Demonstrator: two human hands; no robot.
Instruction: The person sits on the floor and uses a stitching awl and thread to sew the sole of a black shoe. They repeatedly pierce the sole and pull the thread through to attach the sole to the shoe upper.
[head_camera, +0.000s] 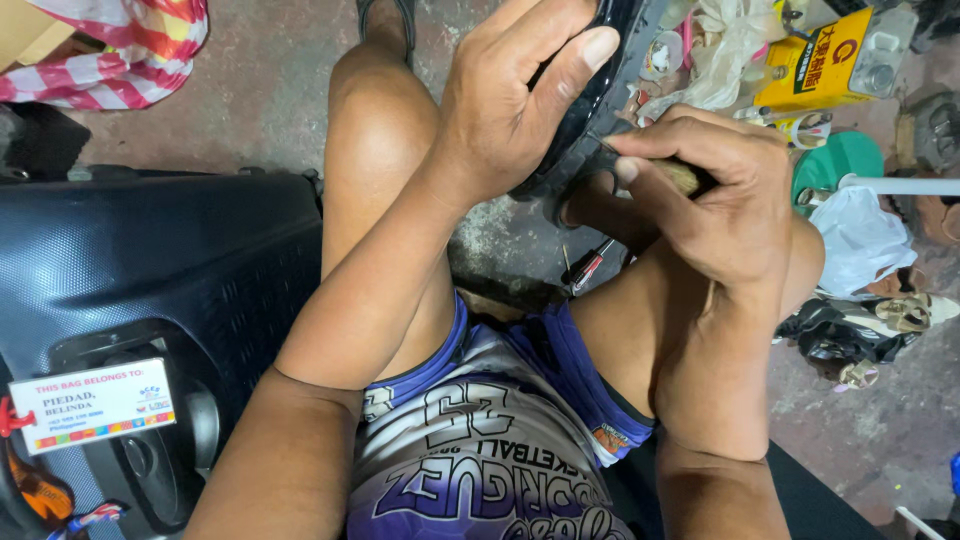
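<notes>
I look down from the head camera at my own 2 bare hands, raised above my knees. My left hand (510, 110) cups a black shoe (590, 100), fingers curled over its upper edge and thumb lying flat along the side. The shoe is dark and glossy, its curved rim tilted up toward the top of the frame; most of it is hidden behind my fingers. My right hand (720, 200) is closed in a fist around a tool with a wooden handle (685, 177), thumb pressed over the fingers. The tool's tip meets the shoe's lower rim; I cannot see the tip itself.

Below my hands sit purple and white shorts (480, 440). Between my knees, on the bare concrete floor (260, 90), lies a small red and black screwdriver (585, 268), well apart from both hands.

Room is tight. A black hard suitcase (160, 280) with a white tag fills the left side, just beside my left leg. On the right, a yellow can (815, 70), a white plastic bag (855, 240), a green lid (840, 160) and sandals (890, 315) crowd the floor near my right hand. A red striped cloth (120, 50) lies at the upper left.
</notes>
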